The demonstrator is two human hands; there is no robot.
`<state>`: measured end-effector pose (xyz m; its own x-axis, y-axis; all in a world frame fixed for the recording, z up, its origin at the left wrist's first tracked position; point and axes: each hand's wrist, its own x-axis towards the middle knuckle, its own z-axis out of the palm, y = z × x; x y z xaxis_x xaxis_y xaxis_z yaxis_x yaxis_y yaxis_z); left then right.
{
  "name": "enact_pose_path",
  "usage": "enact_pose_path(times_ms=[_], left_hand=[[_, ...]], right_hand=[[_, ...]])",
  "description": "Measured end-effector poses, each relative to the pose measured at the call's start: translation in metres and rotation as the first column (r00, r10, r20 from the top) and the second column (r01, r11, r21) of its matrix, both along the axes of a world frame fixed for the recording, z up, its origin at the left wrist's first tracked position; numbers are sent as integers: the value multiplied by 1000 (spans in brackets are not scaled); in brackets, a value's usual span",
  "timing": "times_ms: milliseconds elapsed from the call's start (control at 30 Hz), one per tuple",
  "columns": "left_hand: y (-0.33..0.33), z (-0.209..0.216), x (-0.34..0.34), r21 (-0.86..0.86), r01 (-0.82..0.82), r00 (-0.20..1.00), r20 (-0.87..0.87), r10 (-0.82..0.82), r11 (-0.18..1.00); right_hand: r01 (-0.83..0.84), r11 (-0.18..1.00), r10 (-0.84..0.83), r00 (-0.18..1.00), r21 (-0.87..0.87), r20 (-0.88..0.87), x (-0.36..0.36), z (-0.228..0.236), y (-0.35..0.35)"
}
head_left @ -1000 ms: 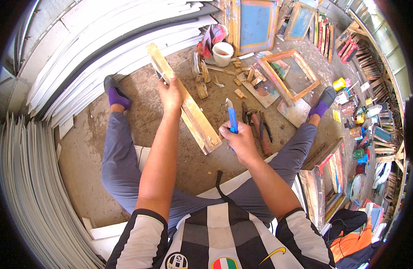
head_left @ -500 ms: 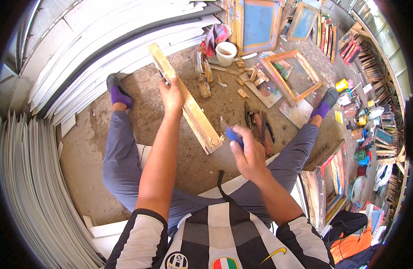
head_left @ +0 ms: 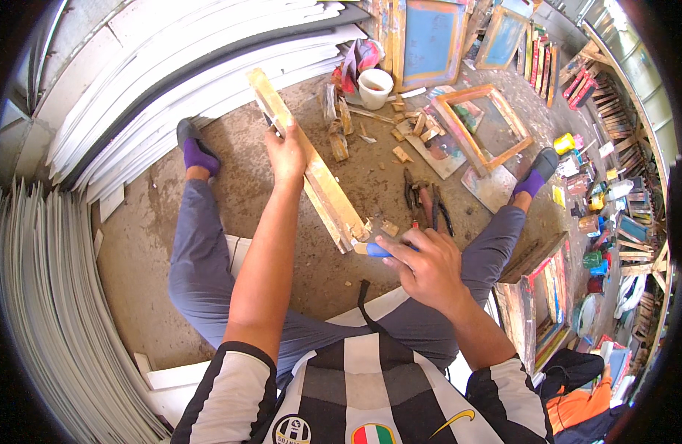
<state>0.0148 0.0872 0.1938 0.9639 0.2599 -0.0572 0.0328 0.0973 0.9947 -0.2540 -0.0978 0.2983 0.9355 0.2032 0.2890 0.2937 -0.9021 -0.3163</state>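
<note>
My left hand [head_left: 287, 154] is wrapped round the middle of a long wooden bar [head_left: 317, 177], which slants from far left to near centre. Its near end is splintered, with a loose curl of wood standing up. In my right hand [head_left: 432, 270] is a blue-handled blade tool [head_left: 384, 250], the forefinger stretched along it. The tool's pale tip meets the bar's near end; its exact kind is hard to make out. Just beyond my right hand lie pliers [head_left: 411, 194] and another hand tool with dark jaws [head_left: 443, 211].
Wood offcuts [head_left: 402, 155], a white bucket [head_left: 375, 89] and an empty wooden frame [head_left: 439, 111] stand or lie beyond the tools. White sheets [head_left: 156, 96] are stacked on the left. Paint pots [head_left: 594, 223] crowd the right side. My legs spread round the work area.
My right hand has moved nearer and slightly right, turning the tool so its tip meets the bar's near end. A wood chip now shows beside that end. My left hand keeps its grip.
</note>
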Motion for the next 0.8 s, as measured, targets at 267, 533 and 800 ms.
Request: enact_pose_path(times_ms=[267, 533, 800], left_hand=[[2, -4, 3, 18, 2, 1000, -17, -1, 1000], [4, 2, -1, 16, -13, 999, -39, 13, 1000], [2, 3, -1, 41, -2, 999, -39, 4, 999]], right_hand=[[-36, 997, 36, 999, -72, -1, 7, 11, 4], [-75, 995, 75, 997, -62, -4, 15, 6, 2], [-34, 987, 33, 999, 154, 12, 14, -20, 16]])
